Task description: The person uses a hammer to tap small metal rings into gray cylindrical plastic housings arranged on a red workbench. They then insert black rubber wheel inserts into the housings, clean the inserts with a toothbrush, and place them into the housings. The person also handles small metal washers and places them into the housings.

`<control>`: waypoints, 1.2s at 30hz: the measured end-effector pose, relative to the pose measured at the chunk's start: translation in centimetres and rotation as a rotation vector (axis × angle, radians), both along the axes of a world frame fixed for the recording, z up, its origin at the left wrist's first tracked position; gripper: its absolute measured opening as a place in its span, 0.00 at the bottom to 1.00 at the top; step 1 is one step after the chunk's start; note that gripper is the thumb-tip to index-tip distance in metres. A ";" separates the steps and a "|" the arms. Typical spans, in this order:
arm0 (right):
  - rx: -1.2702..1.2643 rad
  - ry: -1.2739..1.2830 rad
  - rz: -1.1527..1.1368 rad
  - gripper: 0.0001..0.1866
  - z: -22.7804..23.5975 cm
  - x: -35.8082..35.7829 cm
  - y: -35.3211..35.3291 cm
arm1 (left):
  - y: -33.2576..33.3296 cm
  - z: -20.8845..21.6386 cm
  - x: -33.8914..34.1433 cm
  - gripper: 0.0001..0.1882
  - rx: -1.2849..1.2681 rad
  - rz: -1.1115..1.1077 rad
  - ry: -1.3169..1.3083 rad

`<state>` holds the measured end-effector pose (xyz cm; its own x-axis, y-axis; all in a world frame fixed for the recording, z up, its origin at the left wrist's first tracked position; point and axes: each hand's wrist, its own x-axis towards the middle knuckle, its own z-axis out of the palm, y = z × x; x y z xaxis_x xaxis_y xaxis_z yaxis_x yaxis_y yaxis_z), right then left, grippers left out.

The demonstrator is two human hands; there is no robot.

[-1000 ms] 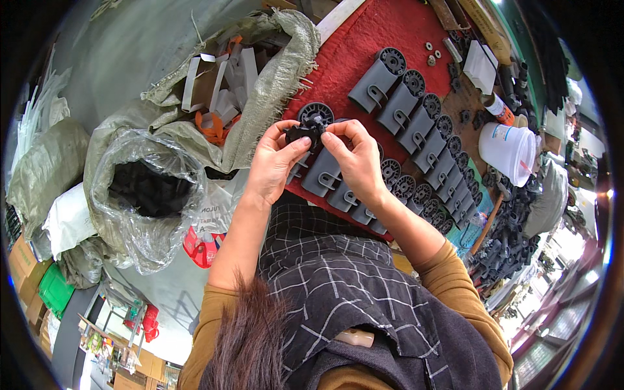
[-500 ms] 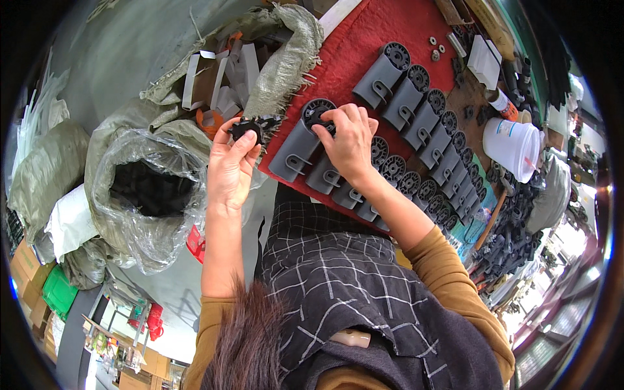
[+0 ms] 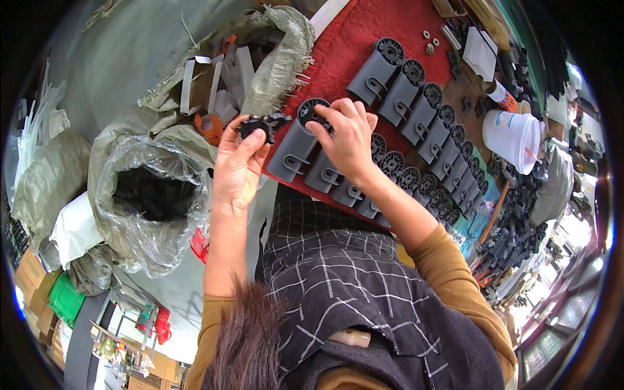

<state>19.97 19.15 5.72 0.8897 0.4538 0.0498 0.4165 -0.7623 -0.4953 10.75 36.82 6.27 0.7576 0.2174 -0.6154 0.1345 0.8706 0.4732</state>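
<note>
My left hand (image 3: 237,162) is raised beside the table edge, closed on several small black plastic parts (image 3: 262,126) with jagged outlines, pinched between thumb and fingers. My right hand (image 3: 351,140) reaches over the nearest dark grey plastic housing (image 3: 294,147), a tube-like body with a loop on its side. Its thumb and forefinger are bent together at the housing's round black end; what lies between the fingertips is hidden. More such housings (image 3: 369,77) stand in two rows, their round spoked ends turned away from me.
The housings lie on a red cloth (image 3: 338,58). A white bucket (image 3: 510,140), a white box (image 3: 480,55) and metal rings (image 3: 429,48) sit farther right. On the left are a plastic-lined sack (image 3: 153,195) of dark parts and a woven sack (image 3: 276,65) with carton scraps.
My right hand has shifted slightly left, its fingers lower at the round end, baring more of the rim. The black parts in my left hand have turned a little. The view has shifted slightly.
</note>
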 end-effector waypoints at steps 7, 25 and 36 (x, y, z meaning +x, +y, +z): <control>0.583 0.705 -0.238 0.10 2.6 -0.8 -0.6 | -2.1 0.3 1.1 0.15 -0.184 -0.128 -0.010; -0.190 -0.154 -0.060 0.08 -1.6 -2.3 -5.5 | -2.2 -0.5 2.6 0.15 -0.096 -0.159 0.006; -0.065 0.019 -0.150 0.19 -1.4 -1.4 -6.1 | -2.1 -0.5 3.2 0.15 -0.092 -0.171 -0.005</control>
<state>18.57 13.04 4.31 0.9481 0.3177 0.0077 0.2871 -0.8458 -0.4496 13.99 34.76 5.81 0.7816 0.0285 -0.6232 0.2820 0.8750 0.3936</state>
